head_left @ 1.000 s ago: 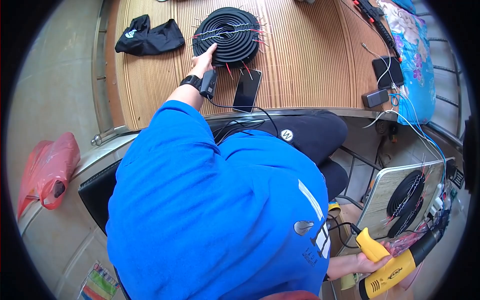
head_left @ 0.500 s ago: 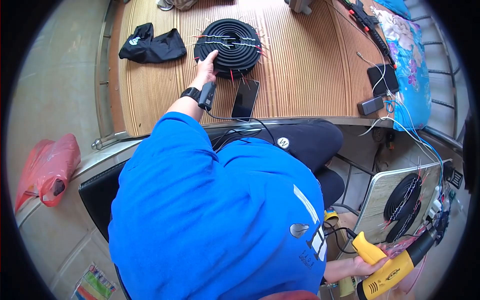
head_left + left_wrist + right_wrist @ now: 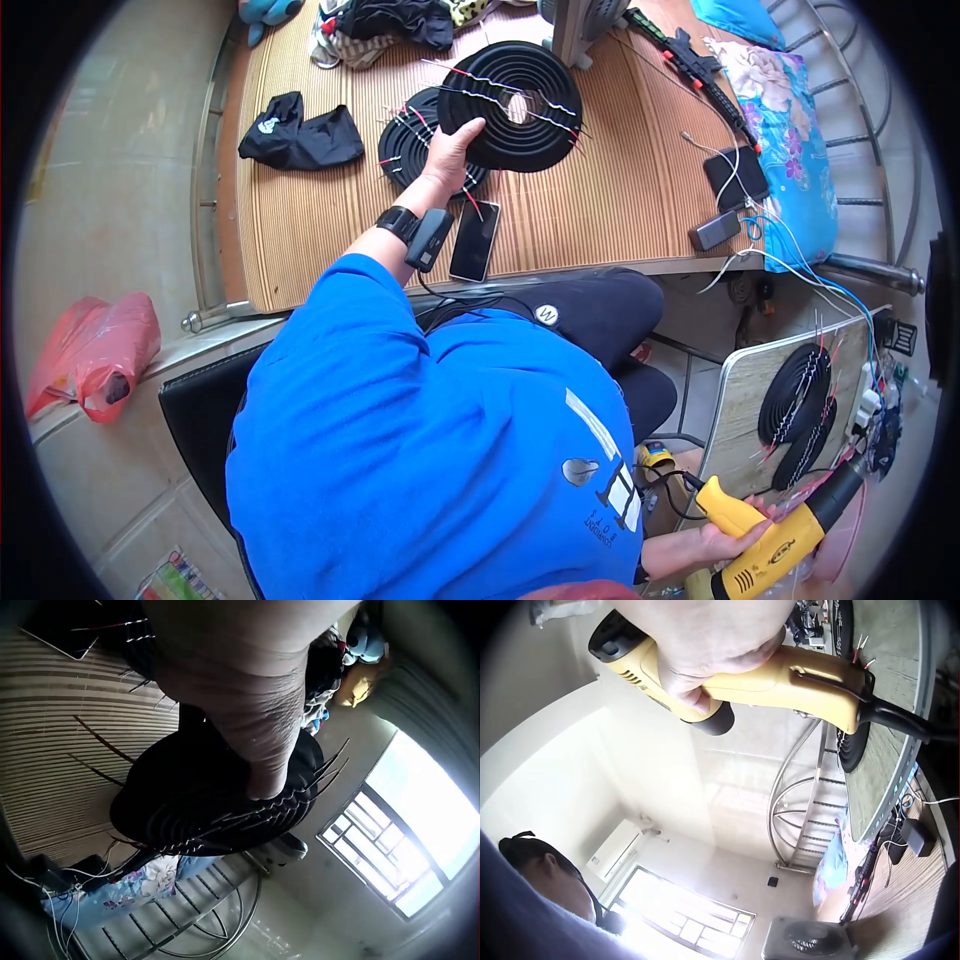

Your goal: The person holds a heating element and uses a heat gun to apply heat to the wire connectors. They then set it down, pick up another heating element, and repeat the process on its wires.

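A black ringed coil (image 3: 520, 75), upper centre of the frame, its rim pinched in the left hand's grip (image 3: 451, 156). Partly behind it, a second coil (image 3: 407, 152) lies on a striped mat (image 3: 620, 190) near a phone (image 3: 475, 242). Lower right, the right hand's grip (image 3: 725, 542) curls around a yellow heat gun (image 3: 782, 548).

The left hand (image 3: 251, 697) holds a black ringed disc (image 3: 187, 795). The thumb (image 3: 268, 776) rests against the ringed face; the other fingers are hidden. Twisted wires (image 3: 281, 804) cross this face, and wire ends (image 3: 103, 739) project beyond the rim. Positions relative to the disc: striped mat (image 3: 45, 750), left; dark flat slab (image 3: 64, 634), upper left; floral fabric (image 3: 142, 889) and white cables (image 3: 56, 892), lower left; metal rails (image 3: 187, 900), below; bright barred window (image 3: 405, 817), right; heaped cloth (image 3: 319, 679), upper right.
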Demonstrator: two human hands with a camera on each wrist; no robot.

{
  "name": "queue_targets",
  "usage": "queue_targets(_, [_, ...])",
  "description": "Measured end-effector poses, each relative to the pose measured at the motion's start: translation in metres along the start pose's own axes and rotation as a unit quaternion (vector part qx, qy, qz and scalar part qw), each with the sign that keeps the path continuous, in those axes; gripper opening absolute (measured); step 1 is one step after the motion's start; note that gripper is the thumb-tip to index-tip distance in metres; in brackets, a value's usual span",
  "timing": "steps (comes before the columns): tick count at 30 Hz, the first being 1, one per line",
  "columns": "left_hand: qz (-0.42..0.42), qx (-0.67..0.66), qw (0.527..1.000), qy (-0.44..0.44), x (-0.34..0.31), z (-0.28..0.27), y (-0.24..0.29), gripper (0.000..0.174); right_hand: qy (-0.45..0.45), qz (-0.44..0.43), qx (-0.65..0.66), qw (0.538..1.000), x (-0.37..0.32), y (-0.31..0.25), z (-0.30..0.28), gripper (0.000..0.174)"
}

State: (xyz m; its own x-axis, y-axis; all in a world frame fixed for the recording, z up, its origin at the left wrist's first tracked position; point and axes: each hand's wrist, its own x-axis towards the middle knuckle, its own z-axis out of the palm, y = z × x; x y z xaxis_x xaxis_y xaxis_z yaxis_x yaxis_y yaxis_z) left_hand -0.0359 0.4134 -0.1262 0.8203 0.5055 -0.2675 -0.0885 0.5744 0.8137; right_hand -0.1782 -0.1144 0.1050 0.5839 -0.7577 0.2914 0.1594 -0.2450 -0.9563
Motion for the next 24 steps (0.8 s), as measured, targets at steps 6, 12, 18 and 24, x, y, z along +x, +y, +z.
queue_targets(6, [-0.011, -0.027, 0.992, -0.122, -0.008, 0.052, -0.003, 0.040, 0.025, 0.013, 0.014, 1.000, 0.000, 0.001, -0.014, 0.039])
queue_targets(12, [-0.056, -0.045, 0.978, -0.195, -0.021, 0.094, -0.013, 0.039, 0.039, 0.021, 0.025, 0.999, -0.001, 0.002, -0.020, 0.037])
queue_targets(18, [-0.170, -0.103, 0.950, -0.242, -0.025, 0.111, -0.022, 0.033, 0.047, 0.000, 0.011, 0.999, -0.005, 0.004, -0.029, 0.037])
queue_targets(24, [-0.208, -0.127, 0.933, -0.267, -0.030, 0.118, -0.025, 0.033, 0.064, 0.043, 0.025, 0.997, -0.007, 0.005, -0.033, 0.039])
